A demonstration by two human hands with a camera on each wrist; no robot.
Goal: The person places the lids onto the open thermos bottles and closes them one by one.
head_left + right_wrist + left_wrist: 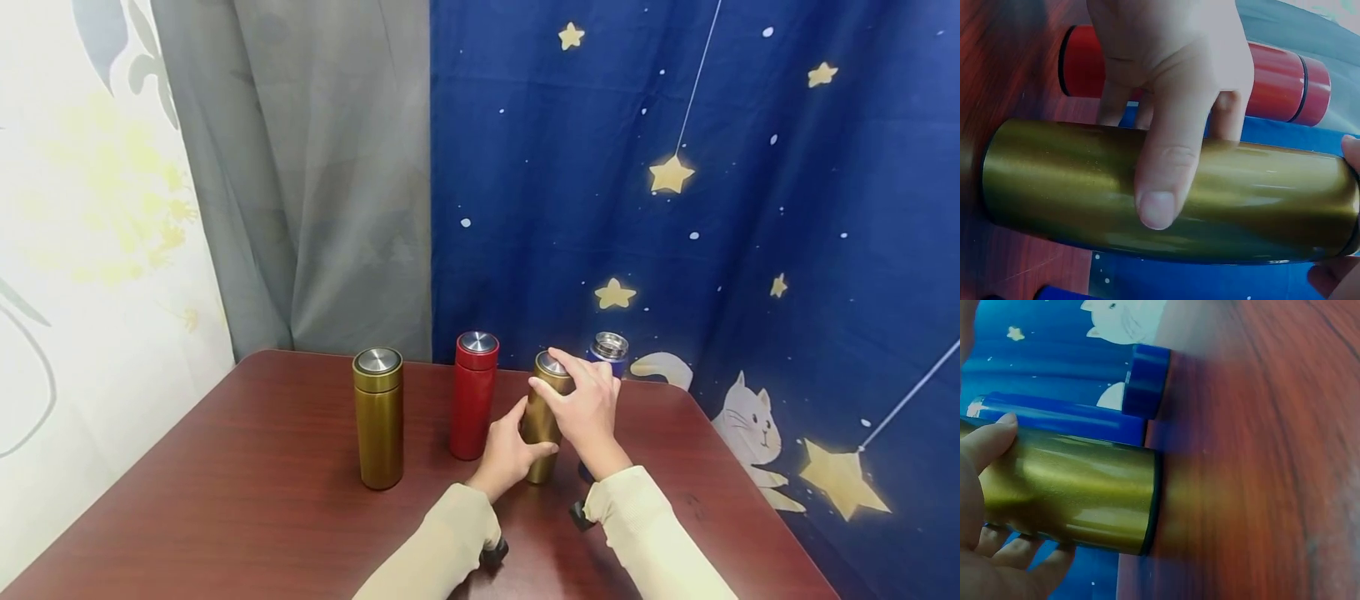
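Observation:
A gold thermos bottle stands upright on the table, between both hands. My left hand grips its body, the thumb on the near side and the fingers round the far side. Up at its silver-topped lid, my right hand holds on with thumb and fingers at the edge. Partly hidden behind the right hand is an uncapped blue thermos bottle with a bare steel mouth. In the left wrist view, its blue cap sits on the table beside that blue bottle.
A red thermos bottle with its lid on stands just left of the hands. Farther left is a second lidded gold thermos bottle. The dark red wooden table ends at a grey curtain and a blue starry curtain.

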